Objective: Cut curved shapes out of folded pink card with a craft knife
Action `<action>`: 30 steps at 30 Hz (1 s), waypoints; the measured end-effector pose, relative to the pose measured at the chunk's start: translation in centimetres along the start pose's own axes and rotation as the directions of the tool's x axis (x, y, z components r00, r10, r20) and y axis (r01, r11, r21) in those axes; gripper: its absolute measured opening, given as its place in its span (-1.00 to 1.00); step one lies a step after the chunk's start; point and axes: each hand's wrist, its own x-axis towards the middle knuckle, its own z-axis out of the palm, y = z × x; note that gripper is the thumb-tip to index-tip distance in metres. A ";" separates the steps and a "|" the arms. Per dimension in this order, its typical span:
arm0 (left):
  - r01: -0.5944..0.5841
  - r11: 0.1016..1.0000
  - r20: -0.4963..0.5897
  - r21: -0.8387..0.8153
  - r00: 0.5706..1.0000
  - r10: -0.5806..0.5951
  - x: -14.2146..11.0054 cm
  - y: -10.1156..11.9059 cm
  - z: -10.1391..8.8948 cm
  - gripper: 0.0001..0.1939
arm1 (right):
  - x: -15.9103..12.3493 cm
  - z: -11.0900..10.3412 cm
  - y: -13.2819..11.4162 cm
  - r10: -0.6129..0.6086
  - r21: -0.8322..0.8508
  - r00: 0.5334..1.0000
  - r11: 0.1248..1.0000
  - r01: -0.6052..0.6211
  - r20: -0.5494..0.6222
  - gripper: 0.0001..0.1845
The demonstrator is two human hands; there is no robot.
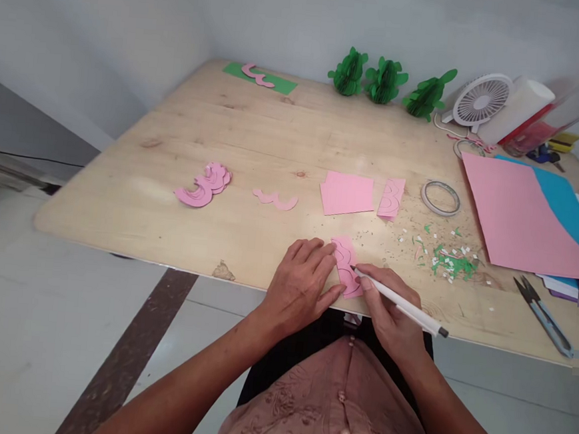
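A pink paper strip [345, 253], marked with curved lines, is laid near the front edge of the tabletop [135, 198], only a narrow margin of wood being left at 6 o'clock. Its side at 9 o'clock is pinned by the left hand [300, 279], palm down, fingers gently bent and laid on the paper, nothing clenched, the thumb set apart near the lower end. From 4 o'clock the right hand [391, 305] is brought in, and a white pen [403, 303] is pinched between its thumb and fingers, tip set at the drawn line, tail angled outward. Both forearms are passed over the front edge. Room is narrowed at 12 o'clock by pink sheets [349, 195] and at 1 o'clock by a marked pink piece [391, 195]; at 3 o'clock, paper scraps [453, 263] are scattered, with snips [545, 317] lying farther out. Wider wood is offered toward 10 o'clock, where a wavy cut-out [284, 204] and, beyond it, a stack of pink cut-outs [195, 196] are placed. Along the far edge, green paper shapes [385, 83] are stood around 12 to 1 o'clock.
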 end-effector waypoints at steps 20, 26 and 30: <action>-0.006 1.000 0.046 0.012 0.999 0.005 0.2 0.0 -0.3 -0.81 | 0.6 0.8 0.9 0.191 0.064 0.980 0.979 -0.194 0.055 -0.89; -0.005 1.000 0.067 0.027 0.998 0.004 0.3 0.0 -0.4 -0.84 | 0.7 0.9 1.0 0.179 0.053 0.983 0.982 -0.182 0.051 -0.88; -0.005 1.000 0.073 0.028 0.997 0.003 0.2 0.0 -0.4 -0.84 | 0.7 0.9 1.0 0.173 0.037 0.984 0.984 -0.175 0.052 -0.87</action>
